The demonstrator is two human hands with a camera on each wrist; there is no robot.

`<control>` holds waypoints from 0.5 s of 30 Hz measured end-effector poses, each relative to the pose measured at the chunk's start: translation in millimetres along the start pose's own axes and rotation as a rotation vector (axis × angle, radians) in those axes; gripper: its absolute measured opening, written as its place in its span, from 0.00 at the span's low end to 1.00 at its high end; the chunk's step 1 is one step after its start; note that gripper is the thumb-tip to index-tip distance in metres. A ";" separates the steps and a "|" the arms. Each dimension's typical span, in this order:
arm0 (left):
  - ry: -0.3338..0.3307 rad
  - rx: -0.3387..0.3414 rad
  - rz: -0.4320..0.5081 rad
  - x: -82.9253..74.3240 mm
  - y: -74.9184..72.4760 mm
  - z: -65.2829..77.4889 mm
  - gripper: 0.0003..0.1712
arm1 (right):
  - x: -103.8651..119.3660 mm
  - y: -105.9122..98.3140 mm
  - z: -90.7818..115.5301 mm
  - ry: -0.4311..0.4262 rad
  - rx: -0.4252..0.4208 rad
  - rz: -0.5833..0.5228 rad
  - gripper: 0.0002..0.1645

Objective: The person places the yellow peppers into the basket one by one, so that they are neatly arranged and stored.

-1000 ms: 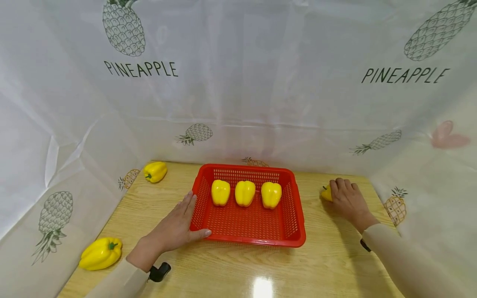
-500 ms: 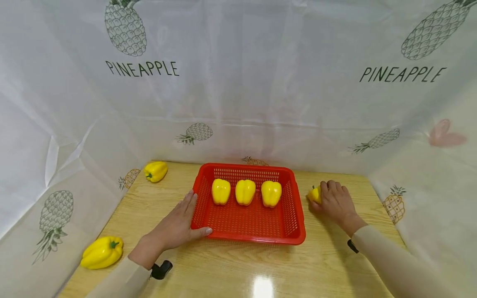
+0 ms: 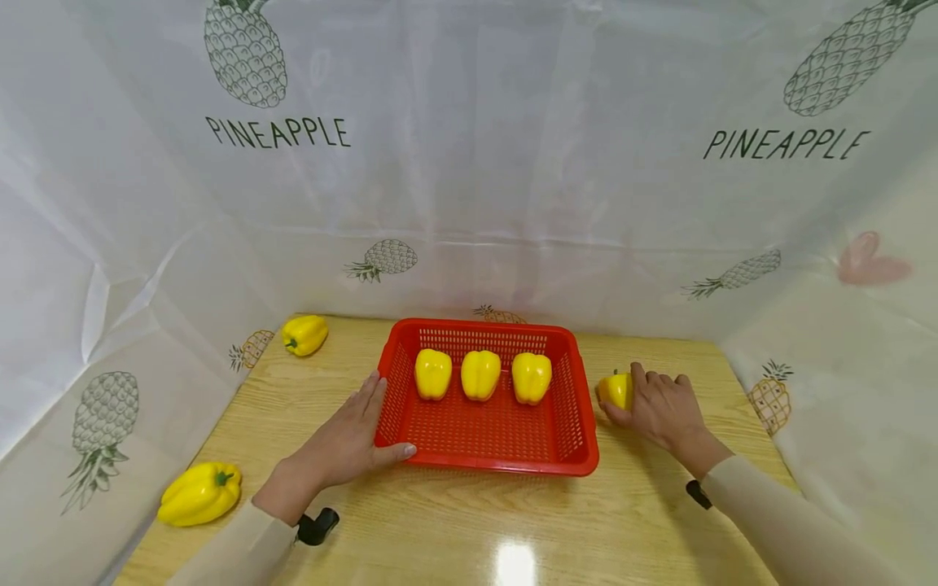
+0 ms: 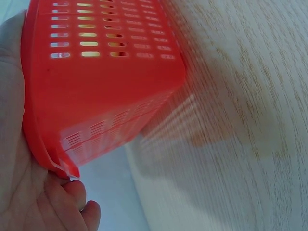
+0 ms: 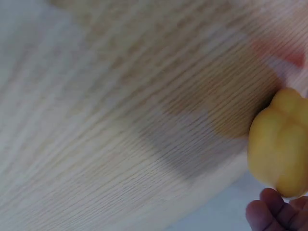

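Note:
A red plastic basket stands mid-table with three yellow bell peppers in a row inside it. My left hand rests on its left side, fingers straight along the rim and thumb over the front corner. In the left wrist view the palm lies against the rim of the basket. Right of the basket, my right hand holds another yellow bell pepper between thumb and fingers, its stem upward. The right wrist view shows fingertips at the edge of this pepper.
One yellow bell pepper lies at the table's back left corner, and another at the front left edge. White sheeting with pineapple prints encloses the wooden table at the back and sides.
My right hand has brought its pepper leftward toward the basket; in the last half second more of the pepper shows beside the fingers. The left hand has stayed on the basket.

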State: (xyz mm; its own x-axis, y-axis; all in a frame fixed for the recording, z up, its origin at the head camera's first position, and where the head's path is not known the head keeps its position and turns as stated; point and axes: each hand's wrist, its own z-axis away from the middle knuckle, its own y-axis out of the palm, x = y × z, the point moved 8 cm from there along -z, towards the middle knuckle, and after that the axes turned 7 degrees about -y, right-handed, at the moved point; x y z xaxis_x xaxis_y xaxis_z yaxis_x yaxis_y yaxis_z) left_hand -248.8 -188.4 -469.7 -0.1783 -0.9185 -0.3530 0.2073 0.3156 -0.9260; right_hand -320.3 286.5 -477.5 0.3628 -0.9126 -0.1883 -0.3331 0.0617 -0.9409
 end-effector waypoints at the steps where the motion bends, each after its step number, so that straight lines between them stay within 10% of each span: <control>1: 0.001 -0.001 0.003 -0.3 -0.4 0.1 0.76 | 0.7 -1.0 2.2 -0.007 0.003 -0.004 0.52; 15: -0.009 -0.008 0.012 -0.6 -1.5 1.2 0.77 | 13.1 -7.9 13.9 -0.373 0.048 -0.002 0.74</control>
State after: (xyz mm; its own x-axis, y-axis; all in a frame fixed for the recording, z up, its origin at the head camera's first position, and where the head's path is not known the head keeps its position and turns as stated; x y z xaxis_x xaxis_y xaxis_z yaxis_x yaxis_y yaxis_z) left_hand -247.9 -188.6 -467.9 -0.1676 -0.9166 -0.3630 0.2019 0.3285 -0.9227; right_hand -300.9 279.7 -476.5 0.6586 -0.7033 -0.2676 -0.2942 0.0867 -0.9518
